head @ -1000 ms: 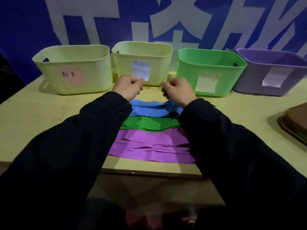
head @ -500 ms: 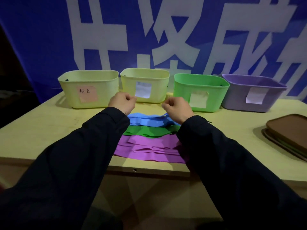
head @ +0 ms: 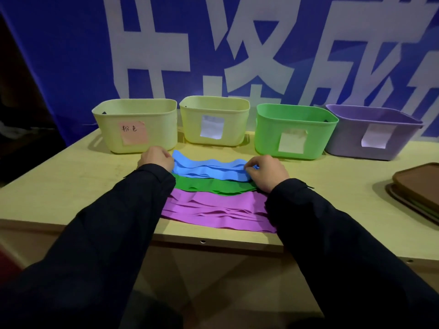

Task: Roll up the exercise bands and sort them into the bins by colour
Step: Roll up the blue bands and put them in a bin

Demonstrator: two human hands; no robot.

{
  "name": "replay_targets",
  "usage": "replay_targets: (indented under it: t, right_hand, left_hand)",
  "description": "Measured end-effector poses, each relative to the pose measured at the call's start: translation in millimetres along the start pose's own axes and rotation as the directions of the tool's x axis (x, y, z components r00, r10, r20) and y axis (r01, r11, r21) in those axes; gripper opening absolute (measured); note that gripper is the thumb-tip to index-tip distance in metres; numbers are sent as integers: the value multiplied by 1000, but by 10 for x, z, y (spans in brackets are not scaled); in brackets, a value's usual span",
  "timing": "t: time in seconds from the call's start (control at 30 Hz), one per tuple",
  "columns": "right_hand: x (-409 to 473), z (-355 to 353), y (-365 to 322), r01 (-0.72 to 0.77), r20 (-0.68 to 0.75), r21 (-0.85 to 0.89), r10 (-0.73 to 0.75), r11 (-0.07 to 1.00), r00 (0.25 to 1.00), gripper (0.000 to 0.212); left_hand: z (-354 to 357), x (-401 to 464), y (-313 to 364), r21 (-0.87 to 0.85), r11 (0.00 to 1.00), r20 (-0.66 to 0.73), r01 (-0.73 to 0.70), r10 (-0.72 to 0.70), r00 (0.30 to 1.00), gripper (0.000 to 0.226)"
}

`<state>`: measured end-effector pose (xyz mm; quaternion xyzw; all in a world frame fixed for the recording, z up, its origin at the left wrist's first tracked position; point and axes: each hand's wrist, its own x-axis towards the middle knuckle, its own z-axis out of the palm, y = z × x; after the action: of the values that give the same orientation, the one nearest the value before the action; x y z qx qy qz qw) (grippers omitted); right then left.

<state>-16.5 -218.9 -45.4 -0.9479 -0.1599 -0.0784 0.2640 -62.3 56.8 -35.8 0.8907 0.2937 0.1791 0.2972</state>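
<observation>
— So, from the head camera, what lies on the tabletop (head: 59,176)?

— Three flat stacks of exercise bands, side by side from far to near: the blue bands (head: 209,168), then the green bands (head: 213,186), then the purple bands (head: 213,210) nearest the front edge. Each overlaps the next a little.

— And the hands?

— Both are at the blue stack. The left hand (head: 156,159) has its fingers curled at the stack's left end, the grip closed on the blue material there. The right hand (head: 267,173) pinches the right end between thumb and fingers. The blue sheet ripples between them. Dark sleeves cover both arms.

— Where are the bins?

— In a row behind the bands, along the far side. From the left: a pale yellow bin (head: 135,125) with a pink label, a second pale yellow bin (head: 215,119) with a white label, a green bin (head: 294,131), and a purple bin (head: 370,134). I cannot see inside any of them.

— Anything else?

— Brown trays (head: 420,186) stacked at the right edge, and a blue banner (head: 71,55) with large white characters behind.
</observation>
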Motion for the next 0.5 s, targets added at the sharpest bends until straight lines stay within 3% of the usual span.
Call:
replay_targets:
  t: [0.17,0.3,0.37,0.43,0.5]
  right_hand:
    - [-14,-79,-15,-10,26,-34,11,999,1000,18]
    - [6,-202,-80,23,-20,3,-22,1000,1000,16]
    - [54,-304,-148,64,-54,46,-62,997,997,17]
    - [115,-421,-234,112,-83,115,-103,987,991,17]
    - [160,-537,-321,168,-119,218,-144,961,982,15]
  left_hand:
    - [-45,6,39,-42,997,-32,-67,66,997,11]
    - [-127,25,127,-219,956,-144,-197,168,975,9]
    - [-190,1,259,-421,867,-125,-267,236,964,10]
    - [-272,-84,449,-669,699,-81,-255,273,959,19]
    - [-378,-210,650,-800,551,-73,-239,306,949,22]
